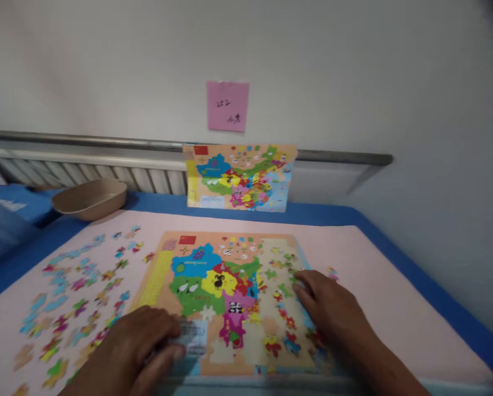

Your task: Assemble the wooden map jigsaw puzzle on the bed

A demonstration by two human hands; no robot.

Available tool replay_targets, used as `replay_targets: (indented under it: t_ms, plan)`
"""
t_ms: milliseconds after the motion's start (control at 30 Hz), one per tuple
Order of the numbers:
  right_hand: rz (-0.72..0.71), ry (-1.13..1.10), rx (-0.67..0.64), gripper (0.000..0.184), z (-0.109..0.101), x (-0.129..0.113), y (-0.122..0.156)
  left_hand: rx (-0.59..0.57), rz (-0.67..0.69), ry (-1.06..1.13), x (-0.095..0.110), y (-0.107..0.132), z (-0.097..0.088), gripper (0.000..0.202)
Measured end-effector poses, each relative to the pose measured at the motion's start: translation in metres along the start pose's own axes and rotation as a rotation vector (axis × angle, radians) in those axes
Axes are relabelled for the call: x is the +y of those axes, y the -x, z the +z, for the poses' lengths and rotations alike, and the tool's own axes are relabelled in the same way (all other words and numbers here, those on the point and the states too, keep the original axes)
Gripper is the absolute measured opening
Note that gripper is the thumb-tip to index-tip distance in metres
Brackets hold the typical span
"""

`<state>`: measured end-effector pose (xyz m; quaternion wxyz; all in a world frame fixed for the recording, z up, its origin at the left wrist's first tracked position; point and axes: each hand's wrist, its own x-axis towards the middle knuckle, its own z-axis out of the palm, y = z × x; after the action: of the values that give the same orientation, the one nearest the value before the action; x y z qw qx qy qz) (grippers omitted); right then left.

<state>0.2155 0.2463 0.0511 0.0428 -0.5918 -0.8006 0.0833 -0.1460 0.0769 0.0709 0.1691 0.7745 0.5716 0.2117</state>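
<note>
The puzzle board, partly filled with a bright map, lies flat on a pink covering. The left hand rests at the board's near left corner, fingers loosely bent, thumb apart from them, with nothing visible in its grasp. The right hand reaches over the board's right edge, thumb and forefinger beside the loose pieces scattered on its bare right part; blur hides whether it pinches one, so I cannot tell. More spare pieces spread to the left of the board, and a printed map sheet stands upright behind it.

To handle this well, I would let the left hand steady the board's corner lightly, clear of the joined part, and lift each piece by its edges rather than drag it across its neighbours. Checking colour and outline against the sheet behind the board first should help; turning a piece before pressing seems safer than forcing its tabs.
</note>
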Motion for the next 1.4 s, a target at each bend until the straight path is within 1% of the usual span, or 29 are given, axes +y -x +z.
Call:
replay_targets:
  t_ms: [67, 133, 233, 400, 533, 733, 833, 933, 1033, 1067, 1133, 1267, 1333, 1400]
  plan:
    - [-0.008, 0.009, -0.025, 0.028, 0.001, 0.001, -0.004, 0.001, -0.092, -0.002, -0.001, -0.003, -0.005, 0.032]
    - [-0.014, 0.016, -0.034, 0.031, 0.0, 0.001, -0.005, 0.018, -0.142, 0.011, -0.001, -0.005, -0.007, 0.034]
    - [0.008, 0.027, -0.051, 0.033, -0.002, 0.0, -0.005, 0.015, -0.163, 0.015, 0.0, -0.006, -0.005, 0.032]
    - [0.072, 0.016, -0.088, 0.031, -0.003, -0.002, -0.006, 0.023, -0.159, 0.036, -0.003, -0.007, -0.003, 0.03]
    - [0.066, -0.009, -0.036, 0.031, 0.001, 0.002, -0.007, 0.036, -0.153, 0.059, -0.008, -0.008, 0.0, 0.032]
    - [-0.015, -0.083, 0.069, 0.034, 0.01, 0.01, -0.008, 0.053, -0.177, 0.054, -0.01, -0.007, 0.002, 0.031]
    - [-0.01, -0.094, 0.073, 0.028, 0.011, 0.01, -0.008, 0.024, -0.179, 0.062, -0.009, -0.007, 0.001, 0.031]
    - [0.008, -0.085, 0.05, 0.016, 0.007, 0.005, -0.004, 0.05, -0.173, 0.057, -0.01, -0.004, 0.004, 0.038]
    - [-0.004, -0.085, 0.045, 0.005, 0.003, 0.001, -0.001, 0.084, -0.219, 0.036, -0.016, 0.0, 0.011, 0.039]
    - [-0.006, -0.077, 0.053, 0.005, 0.003, 0.001, 0.0, 0.09, -0.222, 0.033, -0.018, 0.0, 0.012, 0.038]
    - [-0.029, -0.067, 0.086, 0.006, 0.004, 0.002, 0.0, 0.081, -0.221, 0.042, -0.02, 0.001, 0.015, 0.038]
    - [-0.137, -0.059, 0.161, 0.01, 0.008, 0.009, -0.001, 0.094, -0.222, 0.039, -0.025, 0.003, 0.019, 0.045]
    - [-0.153, -0.044, 0.171, 0.009, 0.009, 0.011, -0.001, 0.104, -0.195, 0.001, -0.032, 0.005, 0.022, 0.042]
    - [-0.14, -0.024, 0.175, 0.008, 0.01, 0.012, 0.0, 0.091, -0.143, -0.04, -0.042, 0.006, 0.027, 0.035]
